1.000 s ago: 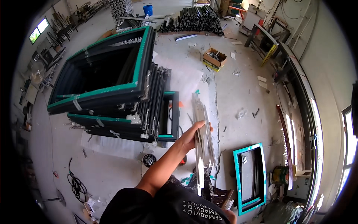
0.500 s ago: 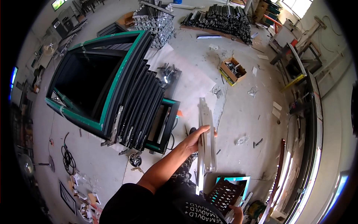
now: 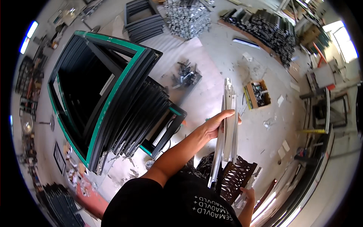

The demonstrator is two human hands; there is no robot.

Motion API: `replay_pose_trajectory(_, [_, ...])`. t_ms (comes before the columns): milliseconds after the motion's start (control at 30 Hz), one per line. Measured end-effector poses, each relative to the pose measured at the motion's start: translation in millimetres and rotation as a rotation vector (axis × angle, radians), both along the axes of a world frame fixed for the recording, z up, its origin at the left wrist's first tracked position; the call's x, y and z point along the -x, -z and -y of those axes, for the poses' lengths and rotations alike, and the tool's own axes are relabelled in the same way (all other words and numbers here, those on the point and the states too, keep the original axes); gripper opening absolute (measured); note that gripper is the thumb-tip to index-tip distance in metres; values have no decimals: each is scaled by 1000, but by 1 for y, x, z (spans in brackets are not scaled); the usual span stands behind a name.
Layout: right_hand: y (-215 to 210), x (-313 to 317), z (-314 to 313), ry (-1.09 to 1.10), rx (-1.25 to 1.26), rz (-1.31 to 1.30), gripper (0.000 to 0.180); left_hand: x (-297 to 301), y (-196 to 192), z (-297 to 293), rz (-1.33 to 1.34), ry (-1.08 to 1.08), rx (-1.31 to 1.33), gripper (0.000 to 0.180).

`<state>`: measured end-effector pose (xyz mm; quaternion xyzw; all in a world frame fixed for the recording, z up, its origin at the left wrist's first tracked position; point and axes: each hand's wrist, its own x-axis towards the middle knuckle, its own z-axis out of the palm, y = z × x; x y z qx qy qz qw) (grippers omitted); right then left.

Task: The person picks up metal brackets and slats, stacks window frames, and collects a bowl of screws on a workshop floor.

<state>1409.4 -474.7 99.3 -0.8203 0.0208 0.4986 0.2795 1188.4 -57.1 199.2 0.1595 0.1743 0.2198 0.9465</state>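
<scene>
Two hands are at work on a bundle of long pale metal strips (image 3: 227, 128), held upright in front of the person over the concrete floor (image 3: 261, 56). The left hand (image 3: 215, 125) is closed round the bundle a little above its middle, fingers (image 3: 231, 112) curled over the front of the strips, the bare forearm running down to a black shirt. The right hand (image 3: 247, 196) shows low down, beside the shirt, gripping the lower ends of what look like more strips; how tightly it closes I cannot tell, since only part of it shows. The bundle's top points toward the far side of the floor, its foot ends just above a dark patterned cloth (image 3: 236, 176).

Left of the bundle, well apart, a stack of black frames (image 3: 124, 113) with green-taped edges leans together on the floor, the largest at the outside. Just beyond the bundle's top right sits an open cardboard box (image 3: 258, 94) with small metal parts in it. Between the frames and the bundle lies a dark tray of fittings (image 3: 185, 75). At the far edge of the floor are a heap of silvery parts (image 3: 187, 15) and a long pile of dark profiles (image 3: 264, 30). Scraps of paper lie scattered near the box.
</scene>
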Motion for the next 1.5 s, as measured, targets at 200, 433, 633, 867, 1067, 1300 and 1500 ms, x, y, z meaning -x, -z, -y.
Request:
replay_pose_trajectory(200, [32,-125,-137,-374,68,32,44,-19,10,-68,-124,-295,121,36])
replay_pose_trajectory(433, [66,-252,-303,-678,115,-6,43,-55,27,-132,-183,-570,98,36])
replay_pose_trajectory(633, [42,-290,-432,-755,169,26,49,-83,15,-149,-278,-737,223,36])
replay_pose_trajectory(867, [104,-317,-539,-1008,40,16,51,-59,51,-183,-231,-845,317,36])
replay_pose_trajectory(1067, [109,-257,-643,-1297,-1,14,46,-26,65,-208,-275,-879,218,38])
replay_pose_trajectory(1300, [181,-177,-717,-1713,45,315,63,-19,107,-168,-465,-928,367,38])
replay_pose_trajectory(1500, [266,-120,-749,-1821,46,322,84,-56,153,-130,-487,-1073,652,34])
